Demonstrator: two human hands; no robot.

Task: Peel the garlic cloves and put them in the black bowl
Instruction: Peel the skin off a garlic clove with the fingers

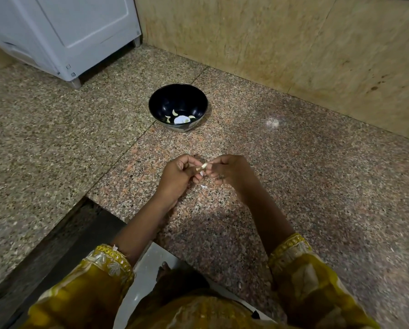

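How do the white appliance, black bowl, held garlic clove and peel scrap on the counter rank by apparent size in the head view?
1. white appliance, though cropped by the frame.
2. black bowl.
3. garlic clove and peel scrap: both tiny, too alike to rank.

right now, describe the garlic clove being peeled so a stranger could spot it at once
On the speckled granite floor, look nearer the camera than the black bowl, where the left hand and right hand meet. The garlic clove is the small pale piece pinched between their fingertips; unlike the peeled cloves lying in the bowl, it is held off the floor.
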